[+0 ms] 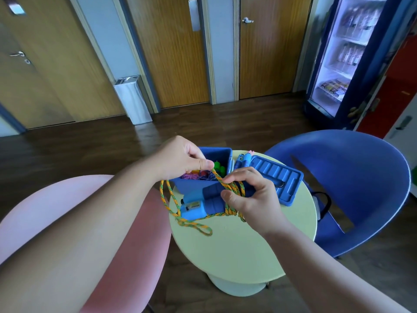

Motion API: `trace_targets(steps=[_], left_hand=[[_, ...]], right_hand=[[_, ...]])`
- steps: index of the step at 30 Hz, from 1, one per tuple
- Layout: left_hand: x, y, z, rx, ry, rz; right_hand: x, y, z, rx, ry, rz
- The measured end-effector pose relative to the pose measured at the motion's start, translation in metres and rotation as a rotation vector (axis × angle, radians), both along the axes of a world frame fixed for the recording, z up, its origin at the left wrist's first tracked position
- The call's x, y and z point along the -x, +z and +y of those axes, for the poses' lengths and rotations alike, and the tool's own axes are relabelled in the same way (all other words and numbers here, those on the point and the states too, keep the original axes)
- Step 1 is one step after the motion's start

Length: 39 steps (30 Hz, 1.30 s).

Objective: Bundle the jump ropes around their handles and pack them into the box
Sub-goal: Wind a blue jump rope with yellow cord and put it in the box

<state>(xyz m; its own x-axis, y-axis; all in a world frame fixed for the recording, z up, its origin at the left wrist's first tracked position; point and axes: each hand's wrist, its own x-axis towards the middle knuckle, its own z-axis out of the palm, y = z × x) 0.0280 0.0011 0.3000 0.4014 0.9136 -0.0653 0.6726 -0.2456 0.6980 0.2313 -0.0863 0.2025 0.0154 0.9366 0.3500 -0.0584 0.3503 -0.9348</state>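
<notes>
Head view shows us mid-wrap over a small round table (pixel 237 251). Our right hand (pixel 252 199) has its grip closed around the pair of blue handles (pixel 198 204), thumb pressed on the turns of rope (pixel 230 190) already laid across them. Our left hand (pixel 180 159) pinches the running strand between thumb and forefinger, held up just above the open blue box (pixel 218 154). The slack hangs in a loop off the table edge and curls back onto the tabletop near the handles.

We judge the rope to be light, soft braided cord: it drapes limply and will not hold a coil on its own, so the turns need steady tension and a thumb clamping them. The handles look like hard, smooth plastic, stiff and probably a little slick, so the wraps could slide toward the ends. The best hold is at the middle of the handles, over the turns, with the free strand taken close to the bundle.

Inside the box other colourful bundles already lie packed. Its lid (pixel 279 179) rests just to the right on the table, with another blue-handled rope (pixel 242 160) between box and lid.
</notes>
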Motion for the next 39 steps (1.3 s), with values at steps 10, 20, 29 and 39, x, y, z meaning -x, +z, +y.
trace_targets(steps=[10, 20, 29, 39], left_hand=[[0.012, 0.017, 0.007, -0.086, -0.039, 0.069], [0.015, -0.114, 0.033, 0.355, 0.121, -0.116], [-0.089, -0.111, -0.122, 0.376, 0.073, -0.413], [-0.053, -0.019, -0.078, 0.173, 0.142, -0.435]], right_hand=[[-0.023, 0.000, 0.006, 0.072, -0.072, -0.078], [-0.010, 0.025, 0.002, 0.104, 0.021, 0.323], [-0.022, 0.010, 0.040, 0.079, -0.371, 0.035], [-0.026, -0.003, 0.027, -0.061, -0.234, -0.174]])
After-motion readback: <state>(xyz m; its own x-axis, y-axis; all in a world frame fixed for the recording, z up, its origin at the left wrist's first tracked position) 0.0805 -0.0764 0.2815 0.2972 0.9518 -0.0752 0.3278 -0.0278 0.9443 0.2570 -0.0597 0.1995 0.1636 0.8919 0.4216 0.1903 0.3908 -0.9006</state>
